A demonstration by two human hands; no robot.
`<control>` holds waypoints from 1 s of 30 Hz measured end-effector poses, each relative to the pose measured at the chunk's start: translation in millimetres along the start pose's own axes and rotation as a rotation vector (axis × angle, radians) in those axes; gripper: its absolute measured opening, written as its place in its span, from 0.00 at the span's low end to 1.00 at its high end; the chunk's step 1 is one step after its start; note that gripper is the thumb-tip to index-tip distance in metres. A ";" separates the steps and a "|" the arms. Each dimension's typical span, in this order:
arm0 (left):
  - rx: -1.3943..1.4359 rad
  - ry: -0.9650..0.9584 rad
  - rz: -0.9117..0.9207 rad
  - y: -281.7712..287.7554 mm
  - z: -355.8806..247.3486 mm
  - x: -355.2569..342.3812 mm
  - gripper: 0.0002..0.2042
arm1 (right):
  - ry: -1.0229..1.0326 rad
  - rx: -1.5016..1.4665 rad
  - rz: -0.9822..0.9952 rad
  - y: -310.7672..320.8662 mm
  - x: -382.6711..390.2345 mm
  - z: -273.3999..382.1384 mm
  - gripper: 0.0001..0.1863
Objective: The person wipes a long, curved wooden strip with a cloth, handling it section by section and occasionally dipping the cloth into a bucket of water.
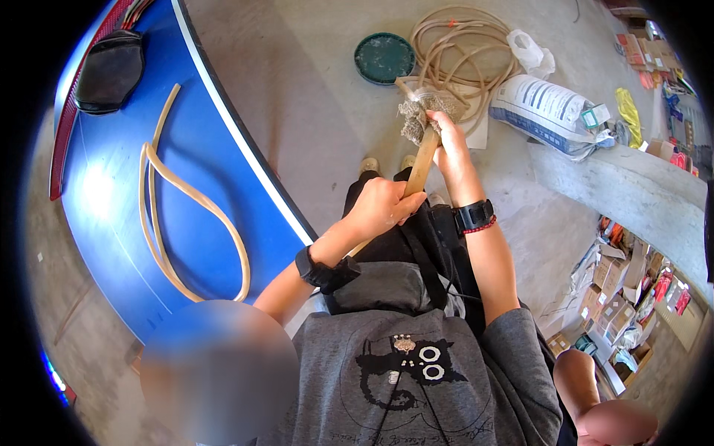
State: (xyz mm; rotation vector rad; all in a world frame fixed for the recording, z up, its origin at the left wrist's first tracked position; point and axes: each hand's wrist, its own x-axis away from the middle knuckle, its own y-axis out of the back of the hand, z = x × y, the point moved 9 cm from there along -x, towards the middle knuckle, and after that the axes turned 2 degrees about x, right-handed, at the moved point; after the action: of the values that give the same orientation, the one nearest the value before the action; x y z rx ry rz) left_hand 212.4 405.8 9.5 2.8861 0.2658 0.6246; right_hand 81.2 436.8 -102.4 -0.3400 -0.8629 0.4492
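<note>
A long tan hose-like strip slants up and away in front of my body. My left hand is closed round its nearer part, and the near end runs on below that wrist. Farther up, my right hand is closed on a grey, shaggy rag that is wrapped about the strip, its thumb lying along the top. The right fingers' undersides are hidden. Past the rag, the strip's far part meets the view of a tan coiled hose on the floor; I cannot tell if they join.
On my left, a blue table bears a looped tan length and a black padded thing. Ahead lie a green round lid and a white plastic bag. A printed sack rests by a grey ledge. Boxes crowd the right.
</note>
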 end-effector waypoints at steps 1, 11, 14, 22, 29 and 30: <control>-0.015 -0.002 0.007 0.7 -0.5 0.4 0.17 | -0.027 -0.022 -0.013 -0.6 0.6 -0.4 0.11; -0.089 -0.045 0.058 2.9 -8.2 8.5 0.16 | -0.174 -0.203 0.050 -9.7 -10.5 -10.9 0.11; -0.076 -0.030 0.068 6.0 -7.3 14.1 0.16 | -0.224 -0.235 0.013 -2.3 -19.5 -18.8 0.10; -0.147 0.061 0.137 24.2 -6.3 50.3 0.18 | -0.440 -0.346 -0.039 18.0 -43.4 -43.8 0.10; -0.259 0.028 0.198 50.0 -6.4 83.5 0.18 | -0.394 -0.319 -0.181 63.1 -68.3 -43.8 0.10; -0.251 0.038 0.216 51.9 -6.2 87.3 0.18 | -0.361 -0.245 -0.185 70.2 -69.8 -37.8 0.09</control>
State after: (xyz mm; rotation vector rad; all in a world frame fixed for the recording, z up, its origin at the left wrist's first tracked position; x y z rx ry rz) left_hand 295.0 374.7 60.0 2.6807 -0.1152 0.6928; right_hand 54.6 457.3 -202.8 -0.4062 -1.2955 0.2347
